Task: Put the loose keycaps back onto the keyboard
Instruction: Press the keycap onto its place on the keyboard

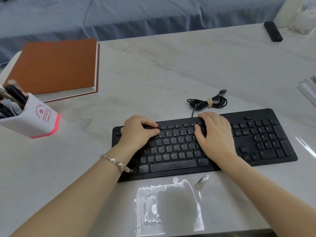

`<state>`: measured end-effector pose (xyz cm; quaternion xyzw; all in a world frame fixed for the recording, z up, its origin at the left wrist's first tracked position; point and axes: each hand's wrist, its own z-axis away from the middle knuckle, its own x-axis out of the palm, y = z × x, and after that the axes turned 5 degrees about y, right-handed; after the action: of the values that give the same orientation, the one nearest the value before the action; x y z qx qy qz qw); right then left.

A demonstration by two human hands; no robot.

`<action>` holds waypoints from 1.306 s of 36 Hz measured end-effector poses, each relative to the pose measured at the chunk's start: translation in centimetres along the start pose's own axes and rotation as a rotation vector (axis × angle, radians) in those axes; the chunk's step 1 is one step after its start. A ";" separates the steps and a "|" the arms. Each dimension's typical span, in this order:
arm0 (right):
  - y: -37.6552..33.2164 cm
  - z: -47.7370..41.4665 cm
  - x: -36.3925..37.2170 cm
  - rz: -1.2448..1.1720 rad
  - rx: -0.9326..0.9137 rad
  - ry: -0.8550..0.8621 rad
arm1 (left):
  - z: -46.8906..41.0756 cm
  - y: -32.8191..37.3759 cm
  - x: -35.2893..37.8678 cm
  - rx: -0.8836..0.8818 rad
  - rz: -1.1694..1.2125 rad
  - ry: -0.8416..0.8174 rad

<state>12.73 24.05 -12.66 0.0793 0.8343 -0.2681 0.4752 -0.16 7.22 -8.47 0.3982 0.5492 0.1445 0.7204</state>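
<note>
The black keyboard lies on the pale marble table, right of centre. My left hand sits over the keyboard's upper left part with its fingers curled. Thumb and forefinger pinch a small dark keycap just above the function row. Over the middle of the keyboard, my right hand rests flat; its fingers reach the far edge and its thumb lies on the keys. Both hands hide the keys beneath them. No other loose keycap is visible.
A metal hair clip lies just in front of the keyboard. The coiled keyboard cable lies behind it. At the left stand a white pen holder and a brown book. A black block and a glass jar sit far right.
</note>
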 end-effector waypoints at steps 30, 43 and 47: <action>0.1 0.1 0.0 -0.003 0.005 0.008 | -1.0 3.1 -0.6 0.103 -0.508 -0.146; 0.1 0.0 0.0 0.004 -0.001 0.013 | -0.7 1.8 -1.0 0.103 -0.308 -0.187; 0.1 0.0 0.1 0.000 0.001 0.010 | -0.6 1.5 -1.0 0.116 -0.277 -0.171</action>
<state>12.74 24.08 -12.78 0.0812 0.8366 -0.2680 0.4709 -0.75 7.83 -6.71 0.3704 0.5429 -0.0223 0.7534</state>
